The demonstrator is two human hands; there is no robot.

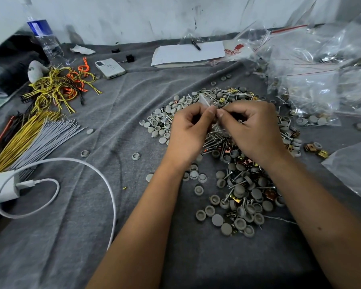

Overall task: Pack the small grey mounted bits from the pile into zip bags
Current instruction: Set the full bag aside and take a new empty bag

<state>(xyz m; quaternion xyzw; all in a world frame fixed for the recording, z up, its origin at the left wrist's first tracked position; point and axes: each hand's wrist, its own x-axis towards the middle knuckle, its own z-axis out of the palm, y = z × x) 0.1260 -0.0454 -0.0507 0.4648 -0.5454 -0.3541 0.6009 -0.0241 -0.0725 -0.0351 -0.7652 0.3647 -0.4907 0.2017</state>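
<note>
1. Grey fabric-covered table (92,236) against a scuffed white wall (154,17).
2. Left hand (188,134) raised over the pile, fingers curled, thumb and forefinger pinching the edge of a small clear plastic zip bag (205,101).
3. Right hand (254,130) opposite, fingers curled, pinching the same bag edge; thumb tips of both hands nearly touching.
4. Both forearms reach in from the bottom edge, angled inward.
5. Bag sits between the fingertips, tilted up and away; contents unclear.
6. Pile of small grey round bits mixed with metal screws and brass clips (238,184) lies directly beneath and around the hands, centre-right of the table.
7. Heap of clear zip bags with red seals (321,69) at far right.
8. Left side: bundles of yellow, orange and grey wire lengths (40,130), white charger cable (104,184), white phone (110,68), clear water bottle with blue label (44,38).
9. Back centre: white notepad (186,54) with a black pen (196,45) on it.
</note>
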